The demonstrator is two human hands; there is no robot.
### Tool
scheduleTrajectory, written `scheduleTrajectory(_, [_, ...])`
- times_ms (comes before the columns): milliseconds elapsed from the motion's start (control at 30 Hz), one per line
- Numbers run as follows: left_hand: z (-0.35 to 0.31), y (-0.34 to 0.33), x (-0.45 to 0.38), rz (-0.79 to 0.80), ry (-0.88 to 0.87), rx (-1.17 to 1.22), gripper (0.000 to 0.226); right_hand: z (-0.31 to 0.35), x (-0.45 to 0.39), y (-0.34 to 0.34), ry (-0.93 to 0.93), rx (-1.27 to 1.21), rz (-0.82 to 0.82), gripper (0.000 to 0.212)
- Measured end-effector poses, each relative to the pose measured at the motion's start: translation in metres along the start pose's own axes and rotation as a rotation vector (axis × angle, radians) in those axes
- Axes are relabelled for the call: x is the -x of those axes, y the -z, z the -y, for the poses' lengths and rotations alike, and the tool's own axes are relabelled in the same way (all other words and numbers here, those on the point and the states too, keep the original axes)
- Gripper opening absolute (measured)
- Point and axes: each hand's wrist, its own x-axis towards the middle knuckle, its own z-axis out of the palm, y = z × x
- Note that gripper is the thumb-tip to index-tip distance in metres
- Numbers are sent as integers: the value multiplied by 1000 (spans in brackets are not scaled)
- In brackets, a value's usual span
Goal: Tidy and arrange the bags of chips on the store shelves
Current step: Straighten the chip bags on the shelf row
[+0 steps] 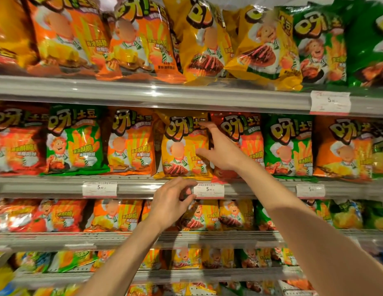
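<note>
We press our spread right hand (221, 151) on the yellow bag (186, 146), left hand (173, 201) loosely curled, empty, below it; bag looks light, crinkly, best gripped by edges.

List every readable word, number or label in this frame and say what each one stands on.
"呀!土豆": the yellow bag under the right hand, and the neighbouring bags.
"香浓酥脆": the green bag.
"5.90": the price tag beside the left hand.
"5": the upper tag; remainder blurred.
Small print on tags and bags: unreadable.
</note>
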Motion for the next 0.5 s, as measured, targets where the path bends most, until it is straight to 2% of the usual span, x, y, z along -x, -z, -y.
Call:
scheduleTrajectory(100, [0,1,0,10,5,4,33,2,-19,0,-30,-141,89,91])
scheduleTrajectory(267, [0,0,0,14,22,10,33,-1,-29,-7,-58,-193,141,106])
scheduleTrajectory(500, [4,-1,0,27,8,24,32,-4,-29,-14,-65,-167,-58,101])
